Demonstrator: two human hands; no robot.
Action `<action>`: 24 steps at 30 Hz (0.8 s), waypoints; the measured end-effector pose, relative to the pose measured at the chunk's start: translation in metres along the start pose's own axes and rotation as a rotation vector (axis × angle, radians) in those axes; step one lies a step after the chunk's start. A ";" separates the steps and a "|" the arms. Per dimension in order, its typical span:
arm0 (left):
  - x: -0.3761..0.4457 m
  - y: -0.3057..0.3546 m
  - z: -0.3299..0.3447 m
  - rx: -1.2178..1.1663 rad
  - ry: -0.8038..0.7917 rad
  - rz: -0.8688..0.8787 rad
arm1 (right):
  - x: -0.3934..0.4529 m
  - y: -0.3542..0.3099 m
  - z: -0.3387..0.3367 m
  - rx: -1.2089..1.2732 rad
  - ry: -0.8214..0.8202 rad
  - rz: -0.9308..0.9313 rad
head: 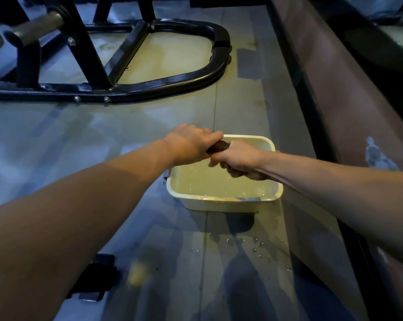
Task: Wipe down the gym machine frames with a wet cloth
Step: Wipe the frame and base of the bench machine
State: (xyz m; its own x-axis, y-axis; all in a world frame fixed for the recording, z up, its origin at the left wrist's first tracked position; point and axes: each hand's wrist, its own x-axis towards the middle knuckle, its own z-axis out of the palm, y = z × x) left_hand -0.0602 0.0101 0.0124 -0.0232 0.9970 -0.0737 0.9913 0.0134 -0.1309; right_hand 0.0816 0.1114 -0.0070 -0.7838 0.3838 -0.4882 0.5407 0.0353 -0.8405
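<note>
At the centre of the frame, your left hand (191, 143) and right hand (241, 158) both curl their fingers tightly around a dark brown twisted cloth (219, 146), held between them above a cream rectangular plastic basin (221, 203) of water on the floor, below the black tubular machine frame (149, 85) at upper left.

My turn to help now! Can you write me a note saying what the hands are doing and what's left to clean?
Left hand and right hand: both grip the dark cloth, twisted between them over the white tub.
Tub: on the floor, holds water; drops lie on the floor in front of it.
Black machine frame: on the floor beyond the tub, untouched right now.
Done: cloth looks wet, apparently being wrung.
Left: finish wringing, then wipe the frame.
</note>
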 end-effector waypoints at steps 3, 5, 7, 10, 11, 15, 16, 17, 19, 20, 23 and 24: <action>0.002 -0.003 -0.002 0.074 -0.003 0.040 | 0.001 0.007 0.010 0.358 -0.123 0.140; 0.001 -0.003 0.000 0.105 -0.017 0.045 | 0.001 0.010 0.013 0.439 -0.171 0.179; 0.002 -0.004 0.003 0.094 -0.012 0.030 | 0.003 0.010 0.009 0.378 -0.183 0.164; 0.007 -0.003 0.002 0.040 -0.016 -0.015 | 0.009 0.008 -0.002 0.251 -0.135 0.112; 0.009 -0.002 0.003 0.030 -0.015 -0.024 | 0.010 0.007 -0.005 0.213 -0.128 0.101; 0.012 0.010 0.010 0.001 -0.036 -0.025 | 0.012 0.019 -0.017 0.059 -0.135 0.088; 0.013 0.015 0.013 -0.028 -0.057 -0.031 | 0.012 0.022 -0.021 -0.025 -0.126 0.082; 0.015 0.020 0.015 -0.061 -0.075 -0.045 | 0.012 0.025 -0.024 -0.135 -0.110 0.067; 0.017 0.029 0.019 -0.120 -0.093 -0.081 | 0.014 0.028 -0.026 -0.366 -0.040 0.009; 0.018 0.033 0.020 -0.138 -0.094 -0.103 | 0.016 0.030 -0.026 -0.460 0.011 -0.035; 0.019 0.034 0.021 -0.254 -0.098 -0.289 | 0.016 0.034 -0.027 -0.698 0.210 -0.183; 0.019 0.030 0.021 -0.348 -0.128 -0.395 | 0.014 0.036 -0.027 -0.806 0.261 -0.246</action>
State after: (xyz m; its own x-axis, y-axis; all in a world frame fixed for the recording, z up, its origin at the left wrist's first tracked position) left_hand -0.0338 0.0276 -0.0136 -0.3973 0.8939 -0.2075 0.8875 0.4318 0.1608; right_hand 0.0980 0.1435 -0.0377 -0.8650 0.4747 -0.1629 0.4938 0.7471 -0.4449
